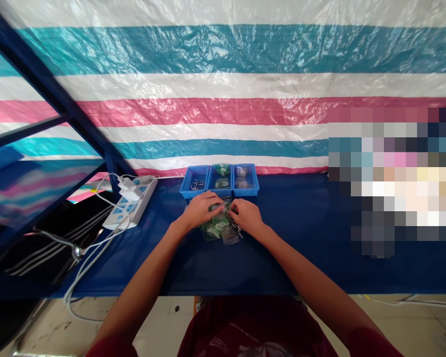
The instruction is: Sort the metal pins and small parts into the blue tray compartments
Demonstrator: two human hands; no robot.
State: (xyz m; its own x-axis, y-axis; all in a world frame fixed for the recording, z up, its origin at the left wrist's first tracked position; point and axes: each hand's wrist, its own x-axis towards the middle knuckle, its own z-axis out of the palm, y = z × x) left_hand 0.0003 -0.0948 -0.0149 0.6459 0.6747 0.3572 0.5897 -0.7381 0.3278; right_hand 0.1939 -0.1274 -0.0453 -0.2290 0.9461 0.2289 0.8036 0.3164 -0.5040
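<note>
Both of my hands are at a pile of small clear and green plastic bags (216, 229) on the blue table, with loose thin metal pieces (239, 229) among them. My left hand (203, 207) lies over the pile's left upper side, its fingers bent together at the bags; what they hold is too small to make out. At the upper right side, my right hand (246, 213) has its thumb and fingers pinched by the bags. Just behind stand three blue bins: the left bin (184, 188) holds metal pieces, the middle bin (220, 192) green bags, the right bin (256, 186) clear bags.
A white power strip (137, 206) with a plug and looping white cables (85, 265) lies at the left of the blue table (297, 198). Behind hangs a striped plastic sheet (208, 111). A dark blue frame (52, 79) slants at the left. The right side is pixelated.
</note>
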